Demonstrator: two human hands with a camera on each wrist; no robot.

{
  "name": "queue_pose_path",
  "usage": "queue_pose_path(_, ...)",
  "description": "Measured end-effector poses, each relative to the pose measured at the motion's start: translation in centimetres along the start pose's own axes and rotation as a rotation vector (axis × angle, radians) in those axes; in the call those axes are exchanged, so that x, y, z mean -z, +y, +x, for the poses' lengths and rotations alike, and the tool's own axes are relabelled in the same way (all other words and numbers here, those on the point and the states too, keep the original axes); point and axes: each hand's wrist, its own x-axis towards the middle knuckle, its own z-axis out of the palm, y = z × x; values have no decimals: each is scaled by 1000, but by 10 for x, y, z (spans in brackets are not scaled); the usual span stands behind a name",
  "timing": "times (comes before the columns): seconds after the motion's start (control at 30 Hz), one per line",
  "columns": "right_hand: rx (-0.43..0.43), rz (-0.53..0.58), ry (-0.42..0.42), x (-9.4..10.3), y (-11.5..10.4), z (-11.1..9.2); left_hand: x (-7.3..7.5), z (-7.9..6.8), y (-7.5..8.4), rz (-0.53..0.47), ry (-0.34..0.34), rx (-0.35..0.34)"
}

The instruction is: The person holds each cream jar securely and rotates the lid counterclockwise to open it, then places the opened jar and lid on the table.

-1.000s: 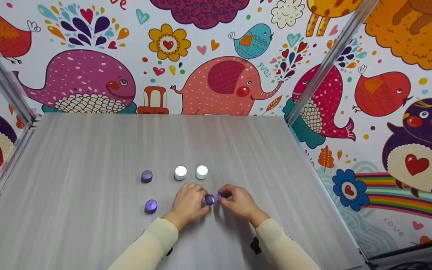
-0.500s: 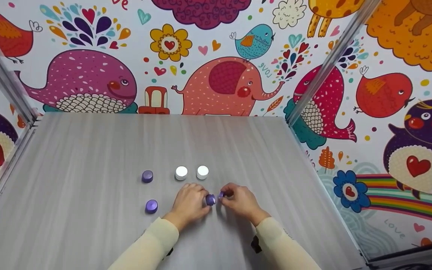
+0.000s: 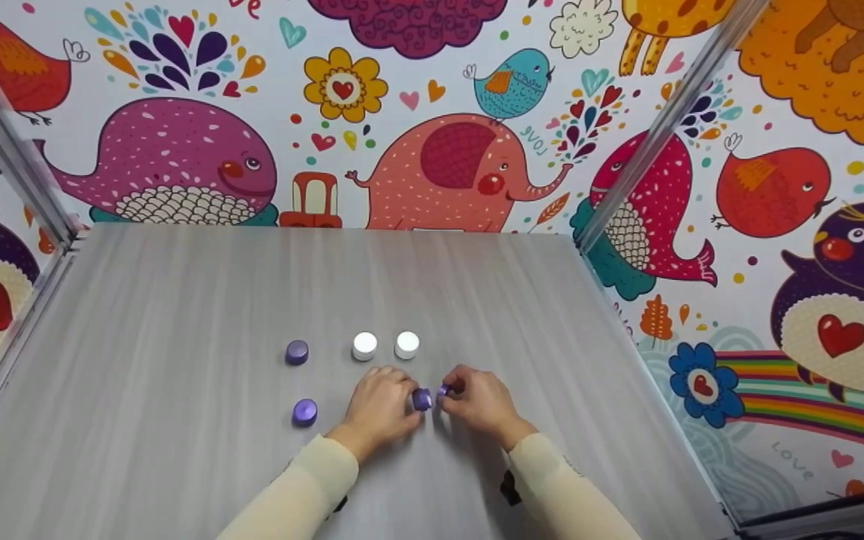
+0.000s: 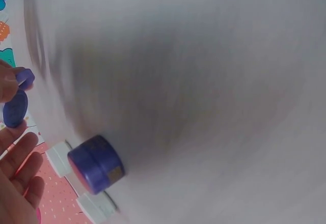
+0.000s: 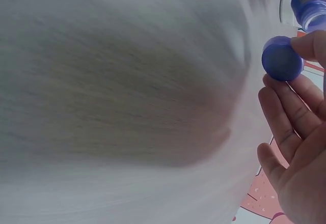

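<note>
In the head view, my left hand [image 3: 381, 405] holds a small purple jar [image 3: 422, 400] lying on its side. The jar's mouth points right, and the right wrist view shows its uncovered threaded neck [image 5: 313, 20]. Facing it, my right hand [image 3: 481, 399] pinches a round purple lid [image 3: 443, 391] between thumb and fingers. The lid [image 5: 281, 59] turns its underside to the right wrist camera and is apart from the jar. My other right fingers stay extended, off the lid. Part of the held jar is hidden behind my left fingers in the head view.
Two white jars [image 3: 364, 346] stand just beyond my left hand. Left of it are two more purple jars, one nearer [image 3: 305, 412] and one farther [image 3: 297, 352]. The grey wood-grain table [image 3: 177, 300] meets cartoon-printed walls [image 3: 402, 150] at the back and sides.
One second ago the lid was right by the jar's mouth. Now a small gap separates them, the lid having shifted slightly right. The left hand keeps the jar nearly still.
</note>
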Motion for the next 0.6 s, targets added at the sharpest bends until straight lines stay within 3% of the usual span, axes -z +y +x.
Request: queue_pose_path(0.6, 1, -113, 93, -11, 6, 0, -1, 1, -1, 0, 10, 1)
